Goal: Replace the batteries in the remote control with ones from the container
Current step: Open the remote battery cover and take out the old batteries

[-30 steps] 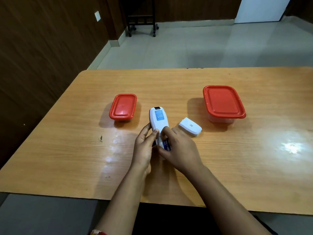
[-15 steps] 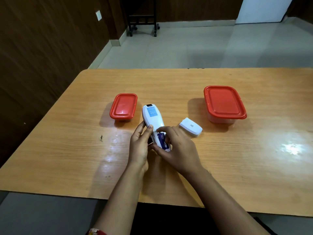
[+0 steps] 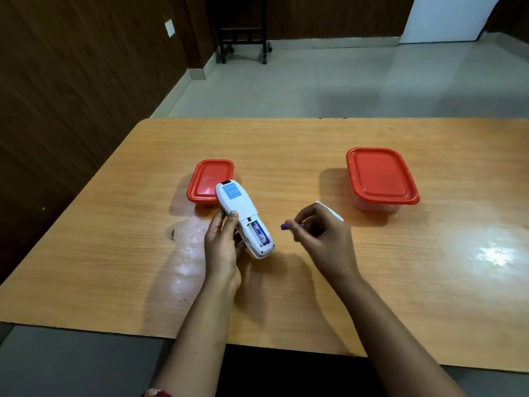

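My left hand (image 3: 223,242) holds the white remote control (image 3: 239,209) face down and tilted above the wooden table (image 3: 286,144). Its battery bay is uncovered, and one blue battery (image 3: 260,232) still lies in it. My right hand (image 3: 320,233) is to the right of the remote, pinching a second blue battery (image 3: 286,226) between its fingertips. The remote's white battery cover (image 3: 333,212) lies on the table, mostly hidden behind my right hand. A small red-lidded container (image 3: 209,179) stands just behind the remote. A larger red-lidded container (image 3: 379,177) stands at the right.
Both containers have their lids on. The table's near edge runs just below my forearms. A dark wooden wall is on the left, and a black wheeled stand (image 3: 243,30) is on the tiled floor beyond the table.
My right hand has pulled one battery out of the remote and drawn away to the right. My left hand has swung the remote's far end leftward, over the small container.
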